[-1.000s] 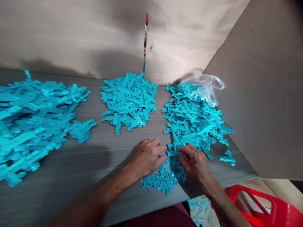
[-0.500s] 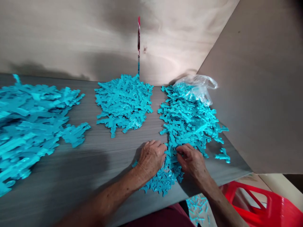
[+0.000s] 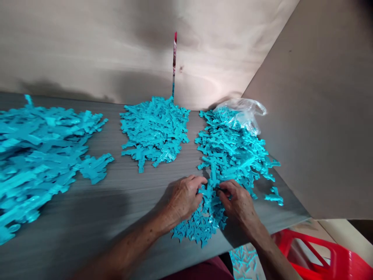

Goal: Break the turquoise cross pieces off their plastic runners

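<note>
- Left hand, thumb and fingers apart, beside a turquoise piece above the desk.
- Right hand opposite, fingers curled; cannot tell whether it grips.

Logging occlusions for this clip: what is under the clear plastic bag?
Turquoise pieces spread out from beneath the clear plastic bag; some show through it. Whatever its crumpled folds hide can't be seen.
</note>
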A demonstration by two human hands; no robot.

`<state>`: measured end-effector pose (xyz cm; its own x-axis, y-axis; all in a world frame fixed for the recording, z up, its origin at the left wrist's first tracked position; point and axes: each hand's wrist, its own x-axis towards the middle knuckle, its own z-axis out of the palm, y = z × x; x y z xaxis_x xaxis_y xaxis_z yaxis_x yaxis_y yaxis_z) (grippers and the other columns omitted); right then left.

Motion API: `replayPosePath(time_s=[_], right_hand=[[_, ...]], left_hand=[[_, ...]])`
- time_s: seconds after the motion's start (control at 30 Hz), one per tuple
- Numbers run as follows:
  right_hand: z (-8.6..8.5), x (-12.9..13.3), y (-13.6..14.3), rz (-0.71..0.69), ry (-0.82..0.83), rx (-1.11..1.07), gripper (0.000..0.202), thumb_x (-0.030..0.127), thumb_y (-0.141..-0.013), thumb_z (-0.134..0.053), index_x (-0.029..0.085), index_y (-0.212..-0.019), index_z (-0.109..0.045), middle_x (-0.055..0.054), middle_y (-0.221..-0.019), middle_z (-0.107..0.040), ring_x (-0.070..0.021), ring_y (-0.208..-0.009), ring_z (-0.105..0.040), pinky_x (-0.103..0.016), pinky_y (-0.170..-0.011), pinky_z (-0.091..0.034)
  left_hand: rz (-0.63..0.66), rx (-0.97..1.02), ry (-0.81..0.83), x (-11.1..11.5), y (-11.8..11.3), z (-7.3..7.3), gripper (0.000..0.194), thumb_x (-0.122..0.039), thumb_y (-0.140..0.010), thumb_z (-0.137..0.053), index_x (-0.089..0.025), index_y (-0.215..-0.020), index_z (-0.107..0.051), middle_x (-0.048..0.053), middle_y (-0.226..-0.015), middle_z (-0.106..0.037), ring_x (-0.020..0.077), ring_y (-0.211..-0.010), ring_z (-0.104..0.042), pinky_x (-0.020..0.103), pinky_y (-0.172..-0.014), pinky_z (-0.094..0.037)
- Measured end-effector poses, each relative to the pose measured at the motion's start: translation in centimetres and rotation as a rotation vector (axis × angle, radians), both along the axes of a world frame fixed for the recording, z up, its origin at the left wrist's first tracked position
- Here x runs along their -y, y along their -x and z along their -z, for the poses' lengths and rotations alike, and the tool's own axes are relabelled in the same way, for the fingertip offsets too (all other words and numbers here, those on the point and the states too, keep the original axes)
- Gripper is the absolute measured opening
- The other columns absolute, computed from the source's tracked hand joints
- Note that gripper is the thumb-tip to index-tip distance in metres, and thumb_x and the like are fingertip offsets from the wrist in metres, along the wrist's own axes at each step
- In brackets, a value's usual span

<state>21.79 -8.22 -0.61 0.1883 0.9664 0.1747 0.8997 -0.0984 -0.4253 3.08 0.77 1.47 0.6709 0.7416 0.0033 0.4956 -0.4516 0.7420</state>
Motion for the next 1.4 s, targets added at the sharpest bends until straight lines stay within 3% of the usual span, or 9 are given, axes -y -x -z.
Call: replayPosePath(time_s=[0.2,0.4,0.57,0.73,0.9,1.03,1.13,1.3,1.4], right_hand=[[0.0,-0.4,0.1,0.010,-0.059,-0.027,0.021,0.017,-0.083,-0.049,0.019,-0.095,-0.066,-0.006,-0.090,-0.067,-0.0194,-0.074,-0.064,-0.032,-0.071,-0.049],[-0.3,-0.8,0.6,0.021,-0.170,-0.104,0.027,0.019,-0.083,-0.051,0.017,-0.107,-0.064,-0.010,-0.104,-0.066,-0.0198,-0.078,-0.065,-0.034,-0.073,-0.051],[-1.9,-1.1,1.3,0.077,-0.329,-0.228,0.031,0.023,-0.091,-0.043,0.019,-0.114,-0.063,-0.012,-0.108,-0.067,-0.0224,-0.092,-0.066,-0.037,-0.078,-0.053],[-3.3,-1.3,2.0,0.049,-0.201,-0.412,0.036,0.036,-0.091,-0.053,0.019,-0.121,-0.062,-0.005,-0.085,-0.068,-0.0167,-0.064,-0.060,-0.030,-0.059,-0.050],[-2.3,-1.6,2.3,0.080,-0.183,-0.505,0.043,0.031,-0.084,-0.059,0.017,-0.125,-0.059,-0.003,-0.081,-0.067,-0.0138,-0.058,-0.055,-0.027,-0.054,-0.048],[-1.4,-2.0,2.0,0.125,-0.216,-0.465,0.027,0.031,-0.084,-0.059,0.017,-0.104,-0.069,-0.001,-0.074,-0.067,-0.0142,-0.060,-0.056,-0.027,-0.057,-0.047],[-1.1,-2.4,1.3,0.200,-0.228,-0.470,0.027,0.033,-0.085,-0.058,0.016,-0.103,-0.070,0.000,-0.068,-0.065,-0.0135,-0.055,-0.053,-0.027,-0.053,-0.045],[-1.7,-2.6,0.3,0.221,-0.361,-0.343,0.031,0.030,-0.083,-0.060,0.016,-0.109,-0.068,-0.010,-0.112,-0.064,-0.0094,-0.057,-0.054,-0.032,-0.063,-0.051],[-2.3,-2.3,1.3,0.195,-0.400,-0.344,0.024,0.032,-0.085,-0.061,0.017,-0.102,-0.069,-0.009,-0.107,-0.066,-0.0105,-0.059,-0.056,-0.032,-0.064,-0.052]], left_hand=[[-0.102,0.194,0.221,-0.8,0.1,0.3,0.038,-0.005,-0.070,-0.051,-0.018,-0.099,-0.072,0.000,-0.077,-0.065,0.0135,-0.069,-0.059,0.022,-0.063,-0.045],[-0.202,0.368,0.356,-1.6,0.6,1.4,0.028,-0.013,-0.071,-0.058,-0.016,-0.094,-0.073,0.002,-0.077,-0.069,0.0149,-0.070,-0.062,0.023,-0.062,-0.047],[-0.206,0.380,0.438,-2.0,1.1,1.0,0.029,-0.015,-0.072,-0.058,-0.017,-0.095,-0.075,0.003,-0.081,-0.074,0.0144,-0.065,-0.063,0.023,-0.058,-0.047],[-0.194,0.395,0.406,-1.9,1.4,0.2,0.027,-0.014,-0.072,-0.057,-0.017,-0.091,-0.076,0.001,-0.075,-0.073,0.0125,-0.060,-0.061,0.021,-0.054,-0.043],[-0.194,0.413,0.467,-2.0,1.6,0.0,0.022,-0.017,-0.073,-0.059,-0.015,-0.089,-0.075,0.000,-0.067,-0.070,0.0123,-0.055,-0.060,0.022,-0.052,-0.045],[-0.256,0.452,0.488,-2.2,1.7,0.0,0.022,-0.017,-0.071,-0.061,-0.014,-0.089,-0.074,0.000,-0.063,-0.067,0.0116,-0.049,-0.058,0.022,-0.049,-0.046],[-0.288,0.484,0.517,-2.3,1.7,0.0,0.021,-0.017,-0.069,-0.062,-0.015,-0.086,-0.073,-0.001,-0.062,-0.067,0.0110,-0.049,-0.059,0.021,-0.048,-0.046],[-0.350,0.614,0.623,-2.4,1.5,0.2,0.032,-0.013,-0.062,-0.062,-0.014,-0.094,-0.069,0.000,-0.077,-0.066,0.0109,-0.056,-0.062,0.024,-0.053,-0.053],[-0.389,0.659,0.653,-2.3,1.4,0.2,0.041,-0.010,-0.059,-0.062,-0.015,-0.100,-0.065,-0.003,-0.077,-0.062,0.0090,-0.057,-0.060,0.023,-0.055,-0.052]])
